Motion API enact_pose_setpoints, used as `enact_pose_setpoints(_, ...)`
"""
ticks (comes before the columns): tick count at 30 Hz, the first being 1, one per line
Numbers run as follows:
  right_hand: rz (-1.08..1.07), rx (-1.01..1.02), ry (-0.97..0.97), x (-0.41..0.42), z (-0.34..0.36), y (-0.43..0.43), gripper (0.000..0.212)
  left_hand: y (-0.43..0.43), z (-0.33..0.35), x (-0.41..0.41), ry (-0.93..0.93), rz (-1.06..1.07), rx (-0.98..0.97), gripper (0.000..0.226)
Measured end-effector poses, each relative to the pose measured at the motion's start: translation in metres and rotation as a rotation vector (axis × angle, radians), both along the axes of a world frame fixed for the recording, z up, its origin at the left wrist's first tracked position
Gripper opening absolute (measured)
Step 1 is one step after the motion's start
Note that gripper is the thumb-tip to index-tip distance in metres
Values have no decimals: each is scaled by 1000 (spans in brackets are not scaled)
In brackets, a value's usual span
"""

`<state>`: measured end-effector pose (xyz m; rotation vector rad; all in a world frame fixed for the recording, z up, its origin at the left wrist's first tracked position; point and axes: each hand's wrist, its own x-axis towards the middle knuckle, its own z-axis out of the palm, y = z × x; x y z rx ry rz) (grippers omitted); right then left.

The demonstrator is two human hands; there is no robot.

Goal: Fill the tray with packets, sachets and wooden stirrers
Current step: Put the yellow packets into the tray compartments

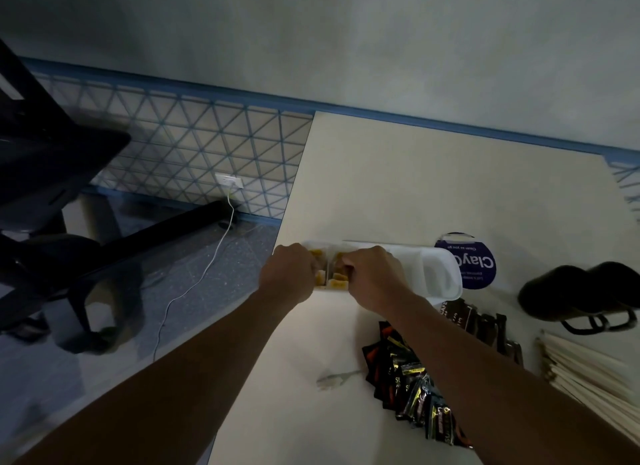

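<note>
Dim grey wall and a pale counter [433, 187] fill the upper and middle frame. Fingers of both hands curl down into the tray's two left compartments, among small yellow packets [337, 279]; whether they are clamped on packets or only pressing them flat I cannot tell, since the knuckles hide the tips. Left hand [289, 272] sits at the tray's left end, right hand [375, 277] just beside it, across the divider. White tray [440, 269] lies at mid-frame, close to the counter's left edge, and its right compartments look bare. A round blue label [479, 267] lies behind the tray's right end. Dark sachets [412, 381] spread along the right forearm at lower centre, with more dark packets toward the tray. Pale stirrers [588, 371] are stacked at lower right, a dark object above them.

Risks, as I judge them: pushing leftward could slide the tray off the near edge, and the right forearm, so near the sachets, could sweep them aside on withdrawal. Overstuffed packets may also spring out.
</note>
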<state>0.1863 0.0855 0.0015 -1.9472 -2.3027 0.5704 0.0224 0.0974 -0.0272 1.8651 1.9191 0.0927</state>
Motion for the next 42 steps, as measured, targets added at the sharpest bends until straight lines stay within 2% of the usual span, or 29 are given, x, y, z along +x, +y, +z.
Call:
enact_pose_setpoints(9,-19,127,137,8,5,-14,18,-13,15,-10,-257,77,73,21)
enact_pose_setpoints(13,28,137,211,5,4,-51,14,-39,15,-20,-290,77,110,21)
enact_pose_setpoints(15,43,84,274,7,1,-58,12,-39,15,-22,-285,78,129,21)
enact_pose_setpoints(18,107,-108,321,7,1,-68,14,-37,22,-23,-305,72,164,17)
enact_pose_setpoints(22,164,-368,246,8,-5,-83,35,-37,24,-21,-297,78,174,12)
enact_pose_setpoints(26,198,-471,170,7,-12,-94,51,-38,22,-20,-299,92,164,15)
enact_pose_setpoints(33,200,-390,111,5,-15,-98,24,-36,25,-17,-319,101,163,19)
enact_pose_setpoints(38,184,-339,116,5,-15,-87,20,-26,32,-15,-310,93,162,27)
enact_pose_setpoints(42,157,-294,237,12,-6,-69,18,-15,31,-14,-293,90,138,31)
